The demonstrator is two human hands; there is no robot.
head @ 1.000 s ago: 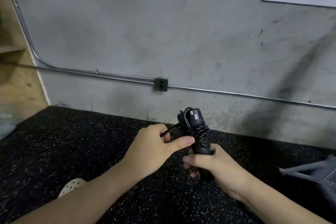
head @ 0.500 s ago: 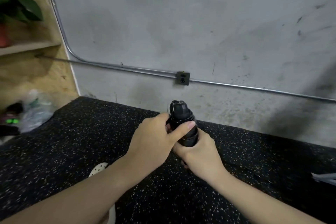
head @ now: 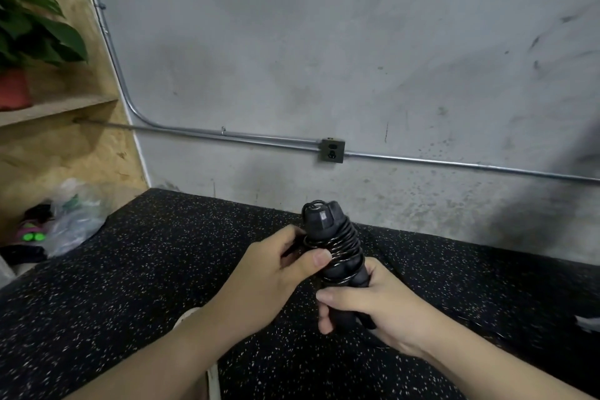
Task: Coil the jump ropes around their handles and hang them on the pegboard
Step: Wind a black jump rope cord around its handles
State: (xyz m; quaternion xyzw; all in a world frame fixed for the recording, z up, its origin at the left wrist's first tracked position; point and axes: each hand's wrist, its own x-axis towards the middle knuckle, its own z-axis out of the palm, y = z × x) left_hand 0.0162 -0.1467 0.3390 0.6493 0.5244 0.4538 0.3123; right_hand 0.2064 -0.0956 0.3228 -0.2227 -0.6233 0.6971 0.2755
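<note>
A black jump rope [head: 336, 243] stands upright in front of me, its two handles side by side with thin black cord coiled tightly around their upper half. My right hand [head: 373, 305] grips the lower part of the handles. My left hand [head: 276, 273] holds the coiled section from the left, thumb pressed against the wraps. The lower ends of the handles are hidden in my right hand. No pegboard is in view.
Black speckled rubber flooring [head: 130, 269] runs to a grey concrete wall [head: 324, 58] with a metal conduit and an outlet box [head: 331, 151]. At left stand a plywood shelf [head: 55, 107] with a potted plant [head: 29, 42] and a plastic bag [head: 74, 214] below it.
The view has swung left, bringing the shelf and plant into sight. The loose cord end seen a second ago now lies wrapped in the coil, and both hands have shifted their grip on the handles.
</note>
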